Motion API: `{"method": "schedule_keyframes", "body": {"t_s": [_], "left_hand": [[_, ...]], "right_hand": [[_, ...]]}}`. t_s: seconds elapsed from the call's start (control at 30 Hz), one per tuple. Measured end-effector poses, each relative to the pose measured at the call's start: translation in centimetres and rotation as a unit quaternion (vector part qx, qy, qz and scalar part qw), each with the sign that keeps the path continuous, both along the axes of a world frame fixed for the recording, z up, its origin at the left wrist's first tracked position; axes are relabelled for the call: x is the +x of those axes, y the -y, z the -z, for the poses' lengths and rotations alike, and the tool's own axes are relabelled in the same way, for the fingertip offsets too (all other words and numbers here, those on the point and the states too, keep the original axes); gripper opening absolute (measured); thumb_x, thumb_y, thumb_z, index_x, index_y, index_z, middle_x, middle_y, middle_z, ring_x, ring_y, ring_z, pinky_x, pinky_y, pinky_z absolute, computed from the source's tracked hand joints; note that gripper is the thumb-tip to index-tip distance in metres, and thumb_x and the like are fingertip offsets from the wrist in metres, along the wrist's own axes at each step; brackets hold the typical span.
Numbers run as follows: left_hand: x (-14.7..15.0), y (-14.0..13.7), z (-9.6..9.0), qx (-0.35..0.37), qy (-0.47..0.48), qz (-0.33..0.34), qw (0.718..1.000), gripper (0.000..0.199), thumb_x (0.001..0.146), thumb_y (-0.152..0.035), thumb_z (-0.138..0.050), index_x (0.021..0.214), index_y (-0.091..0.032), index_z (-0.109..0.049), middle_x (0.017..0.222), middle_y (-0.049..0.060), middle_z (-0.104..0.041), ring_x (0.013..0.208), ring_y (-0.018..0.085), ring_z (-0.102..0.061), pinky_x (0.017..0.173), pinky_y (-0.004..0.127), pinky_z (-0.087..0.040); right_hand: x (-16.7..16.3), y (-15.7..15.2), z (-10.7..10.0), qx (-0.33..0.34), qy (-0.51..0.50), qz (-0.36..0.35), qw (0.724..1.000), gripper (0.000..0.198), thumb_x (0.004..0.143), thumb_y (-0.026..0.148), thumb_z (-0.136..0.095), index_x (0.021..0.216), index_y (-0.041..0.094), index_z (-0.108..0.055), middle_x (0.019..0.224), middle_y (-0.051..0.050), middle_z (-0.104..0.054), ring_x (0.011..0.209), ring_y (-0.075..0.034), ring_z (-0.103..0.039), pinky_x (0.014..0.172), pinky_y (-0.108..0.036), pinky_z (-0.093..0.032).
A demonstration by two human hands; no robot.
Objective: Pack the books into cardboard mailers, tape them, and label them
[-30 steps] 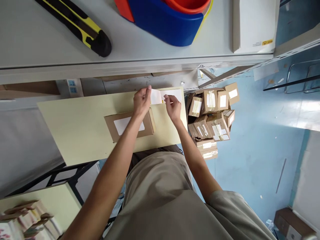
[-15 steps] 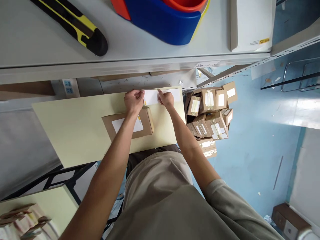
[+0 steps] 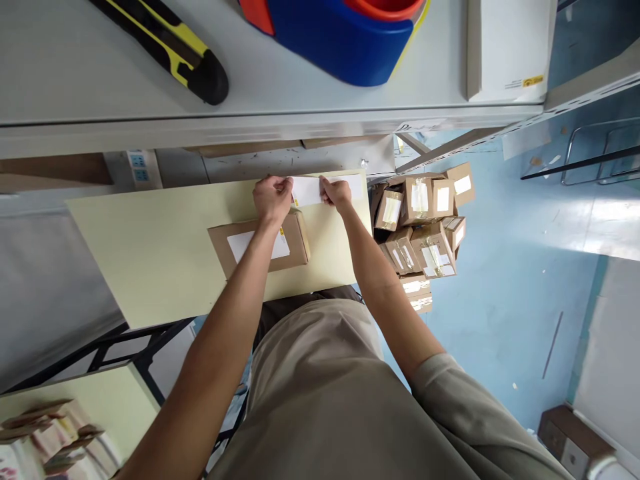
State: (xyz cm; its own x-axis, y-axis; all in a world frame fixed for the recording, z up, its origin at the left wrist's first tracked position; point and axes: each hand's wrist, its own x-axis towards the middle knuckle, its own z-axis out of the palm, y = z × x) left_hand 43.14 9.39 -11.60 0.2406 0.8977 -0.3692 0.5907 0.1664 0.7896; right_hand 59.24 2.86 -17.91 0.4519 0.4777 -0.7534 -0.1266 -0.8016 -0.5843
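A white label sheet (image 3: 306,191) with a small yellow mark lies over the far edge of the pale yellow table (image 3: 150,253). My left hand (image 3: 273,199) pinches the sheet's left end, its fingers closed. At the other end my right hand (image 3: 336,193) is closed on the sheet, thumb toward it. More white paper (image 3: 355,187) shows to the right of that hand. Nearer to me, a brown cardboard box (image 3: 295,243) rests on the table under my left forearm. Stuck on its top is a white label (image 3: 281,247), partly covered by the arm.
Above the table runs a grey shelf (image 3: 320,100) with a yellow-black utility knife (image 3: 200,70), a blue tape dispenser (image 3: 345,50) and a stack of white labels (image 3: 510,60). Several labelled cardboard boxes (image 3: 420,227) are piled to the right. Papers lie on a lower-left table (image 3: 105,393).
The view has shifted slightly, so shelf items appear a little further right. Both hands keep their closed grip on the label sheet, with little visible movement.
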Motion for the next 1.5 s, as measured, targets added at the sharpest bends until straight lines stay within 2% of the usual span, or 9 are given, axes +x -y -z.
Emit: {"method": "schedule_keyframes", "body": {"t_s": [0.2, 0.33, 0.47, 0.63, 0.77, 0.87, 0.97, 1.27, 1.5], "left_hand": [[-1.5, -0.1, -1.1, 0.026, 0.061, -0.112, 0.992, 0.047, 0.1, -0.064, -0.078, 0.085, -0.023, -0.061, 0.073, 0.001, -0.064, 0.074, 0.018, -0.067, 0.067, 0.028, -0.057], [-4.1, 1.2, -4.7, -0.012, 0.149, -0.145, 0.978, 0.05, 0.093, -0.067, -0.086, 0.087, -0.023, -0.065, 0.07, -0.003, -0.061, 0.06, 0.012, -0.056, 0.056, 0.024, -0.048], [-7.6, 4.5, -9.4, -0.044, 0.198, -0.145, 0.968, 0.045, 0.093, -0.059, -0.09, 0.083, -0.022, -0.066, 0.067, -0.004, -0.058, 0.052, 0.008, -0.046, 0.05, 0.023, -0.041], [-11.2, 9.0, -13.2, -0.13, 0.271, -0.144, 0.943, 0.052, 0.086, -0.06, -0.095, 0.076, -0.022, -0.061, 0.063, -0.005, -0.053, 0.05, 0.007, -0.044, 0.048, 0.022, -0.039], [-12.9, 11.7, -14.6, -0.177, 0.309, -0.138, 0.924, 0.051, 0.082, -0.059, -0.098, 0.079, -0.021, -0.065, 0.066, -0.005, -0.056, 0.05, 0.007, -0.046, 0.047, 0.021, -0.039], [-13.8, 13.4, -15.6, -0.165, 0.318, -0.118, 0.926, 0.05, 0.083, -0.06, -0.099, 0.081, -0.021, -0.069, 0.064, -0.004, -0.058, 0.05, 0.007, -0.047, 0.047, 0.021, -0.04], [-14.5, 14.8, -17.0, -0.143, 0.321, -0.091, 0.932, 0.049, 0.083, -0.06, -0.099, 0.081, -0.019, -0.072, 0.066, -0.001, -0.064, 0.051, 0.009, -0.051, 0.048, 0.022, -0.042], [-17.2, 16.4, -22.0, -0.074, 0.266, -0.01, 0.961, 0.026, 0.087, -0.042, -0.09, 0.088, -0.019, -0.078, 0.072, 0.005, -0.077, 0.053, 0.014, -0.06, 0.052, 0.029, -0.054], [-18.4, 16.6, -24.0, -0.027, 0.21, 0.031, 0.977, 0.019, 0.09, -0.036, -0.086, 0.085, -0.02, -0.076, 0.073, 0.005, -0.075, 0.063, 0.017, -0.069, 0.06, 0.03, -0.063]], "right_hand": [[-0.2, -0.2, 0.2, -0.008, -0.002, 0.024, 1.0, 0.062, 0.118, 0.047, -0.07, 0.062, 0.021, -0.06, 0.05, 0.004, -0.061, 0.039, -0.007, -0.058, 0.049, -0.017, -0.051], [-0.1, -0.6, 0.1, -0.017, -0.035, 0.048, 0.998, 0.058, 0.119, 0.045, -0.07, 0.067, 0.02, -0.063, 0.054, 0.003, -0.065, 0.042, -0.008, -0.062, 0.051, -0.017, -0.055], [-0.1, -0.4, -1.0, -0.007, -0.05, 0.048, 0.998, 0.059, 0.112, 0.056, -0.078, 0.068, 0.021, -0.063, 0.054, 0.001, -0.066, 0.044, -0.01, -0.062, 0.054, -0.02, -0.057], [-2.0, 3.6, -5.9, 0.134, -0.071, 0.021, 0.988, 0.066, 0.101, 0.081, -0.078, 0.078, 0.019, -0.071, 0.063, -0.001, -0.069, 0.054, -0.011, -0.062, 0.057, -0.022, -0.056], [-5.4, 9.1, -11.7, 0.202, -0.148, 0.01, 0.968, 0.08, 0.092, 0.102, -0.063, 0.089, 0.023, -0.074, 0.079, -0.005, -0.076, 0.085, -0.02, -0.079, 0.07, -0.025, -0.064], [-7.9, 12.7, -15.6, 0.261, -0.181, 0.025, 0.948, 0.075, 0.085, 0.098, -0.076, 0.095, 0.024, -0.076, 0.087, -0.004, -0.077, 0.092, -0.022, -0.079, 0.073, -0.028, -0.066], [-9.3, 15.1, -18.4, 0.314, -0.152, 0.05, 0.936, 0.063, 0.079, 0.083, -0.093, 0.096, 0.025, -0.077, 0.091, -0.002, -0.077, 0.084, -0.018, -0.073, 0.069, -0.028, -0.065], [-8.5, 17.8, -23.7, 0.354, -0.068, 0.009, 0.933, 0.054, 0.081, 0.077, -0.095, 0.088, 0.026, -0.077, 0.083, 0.0, -0.074, 0.075, -0.017, -0.069, 0.063, -0.03, -0.066], [-8.8, 18.3, -24.9, 0.358, -0.04, -0.031, 0.932, 0.056, 0.084, 0.081, -0.091, 0.086, 0.028, -0.076, 0.083, -0.001, -0.072, 0.076, -0.018, -0.07, 0.062, -0.033, -0.066]]}}
